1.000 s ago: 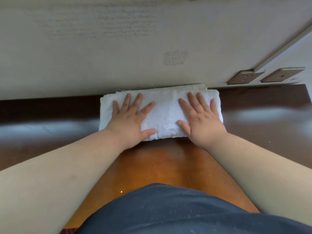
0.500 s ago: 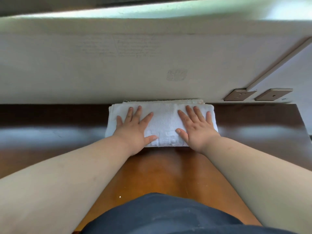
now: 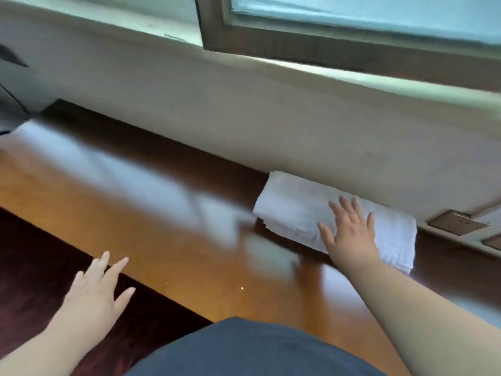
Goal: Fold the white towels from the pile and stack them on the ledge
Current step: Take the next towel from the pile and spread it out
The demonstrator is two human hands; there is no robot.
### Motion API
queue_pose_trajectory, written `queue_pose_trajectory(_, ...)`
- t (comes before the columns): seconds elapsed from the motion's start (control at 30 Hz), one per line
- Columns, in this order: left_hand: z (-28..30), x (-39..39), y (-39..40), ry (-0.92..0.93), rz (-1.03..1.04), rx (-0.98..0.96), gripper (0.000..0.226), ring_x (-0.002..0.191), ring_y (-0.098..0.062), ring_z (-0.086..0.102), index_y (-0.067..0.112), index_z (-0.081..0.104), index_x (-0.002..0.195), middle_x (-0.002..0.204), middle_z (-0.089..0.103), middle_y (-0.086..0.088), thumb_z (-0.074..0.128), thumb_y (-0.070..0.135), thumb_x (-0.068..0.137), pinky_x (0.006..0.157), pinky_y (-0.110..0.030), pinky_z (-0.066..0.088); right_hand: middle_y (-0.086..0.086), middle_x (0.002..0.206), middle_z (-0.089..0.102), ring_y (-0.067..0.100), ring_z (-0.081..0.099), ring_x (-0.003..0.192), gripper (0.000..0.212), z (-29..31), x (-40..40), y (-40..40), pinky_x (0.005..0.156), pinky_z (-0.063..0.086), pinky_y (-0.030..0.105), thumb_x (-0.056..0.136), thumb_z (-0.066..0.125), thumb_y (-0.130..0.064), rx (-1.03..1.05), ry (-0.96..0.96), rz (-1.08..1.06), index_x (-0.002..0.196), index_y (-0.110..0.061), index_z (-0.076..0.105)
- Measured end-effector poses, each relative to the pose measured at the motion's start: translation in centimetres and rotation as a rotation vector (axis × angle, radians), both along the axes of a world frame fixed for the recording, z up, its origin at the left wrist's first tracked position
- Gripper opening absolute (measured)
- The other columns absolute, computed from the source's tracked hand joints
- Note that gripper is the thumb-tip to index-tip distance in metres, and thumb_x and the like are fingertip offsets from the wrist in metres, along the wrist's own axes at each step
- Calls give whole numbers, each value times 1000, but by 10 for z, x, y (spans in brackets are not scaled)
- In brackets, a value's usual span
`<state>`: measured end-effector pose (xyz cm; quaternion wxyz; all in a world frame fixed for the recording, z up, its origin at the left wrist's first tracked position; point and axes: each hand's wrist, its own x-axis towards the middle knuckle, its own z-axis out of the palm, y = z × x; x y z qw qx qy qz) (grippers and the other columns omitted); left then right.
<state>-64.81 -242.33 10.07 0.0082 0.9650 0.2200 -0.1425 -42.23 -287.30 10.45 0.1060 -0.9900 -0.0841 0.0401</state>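
Wooden ledge (image 3: pixel 151 202) carrying one folded white towel (image 3: pixel 295 210) against wall. Right hand (image 3: pixel 349 234) pressing flat on it, fingers spread; left hand (image 3: pixel 92 291) hovering wide, holding nothing. Pile not showing; folding likely continuing.

A room in a home or hotel, by the look of it: a polished wooden desk (image 3: pixel 151 202) runs along a cream wall (image 3: pixel 244 118) under a window (image 3: pixel 352 20), with wall sockets (image 3: pixel 456 222) and a folded white towel (image 3: pixel 295 210).
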Motion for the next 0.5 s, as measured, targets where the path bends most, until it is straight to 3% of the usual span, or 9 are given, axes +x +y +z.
queue_pose_trajectory(0.1, 15, -60, 42, -57, 145, -100, 62, 138, -31, 42, 15, 56, 138, 147, 49, -11, 76, 34, 82, 108, -53, 40, -6, 166, 11, 16, -8, 153, 62, 2, -34, 80, 123, -4, 49, 98, 26, -61, -53, 64, 224, 153, -34, 27)
queue_pose_trajectory(0.17, 35, -92, 69, -192, 228, -197, 54, 140, -15, 39, 28, 53, 139, 146, 49, 6, 67, 40, 89, 113, -36, 34, -8, 165, 15, 17, -6, 153, 60, 10, -56, 148, 123, 0, 48, 97, 29, -63, -47, 98, 335, 150, -37, 31)
queue_pose_trajectory(0.27, 80, -129, 126, -404, 306, -291, 41, 126, 0, 45, 39, 53, 134, 139, 48, 20, 60, 42, 93, 106, -18, 31, -8, 163, 22, 20, 1, 154, 59, 41, -91, 272, 123, 9, 49, 96, 39, -62, -2, 96, 476, 149, -36, 37)
queue_pose_trajectory(0.4, 152, -179, 211, -562, 366, -284, 43, 103, 7, 46, 47, 48, 133, 125, 41, 31, 56, 53, 92, 93, -15, 32, -8, 161, 28, 21, 5, 154, 58, 107, -152, 448, 122, 14, 49, 97, 47, -57, 170, 47, 667, 149, -32, 39)
queue_pose_trajectory(0.5, 195, -221, 263, -657, 388, -228, 48, 110, 10, 42, 46, 45, 136, 125, 37, 32, 55, 56, 90, 97, -15, 30, -7, 157, 35, 20, 12, 153, 59, 157, -199, 558, 122, 20, 42, 97, 49, -55, 280, 62, 789, 149, -29, 40)
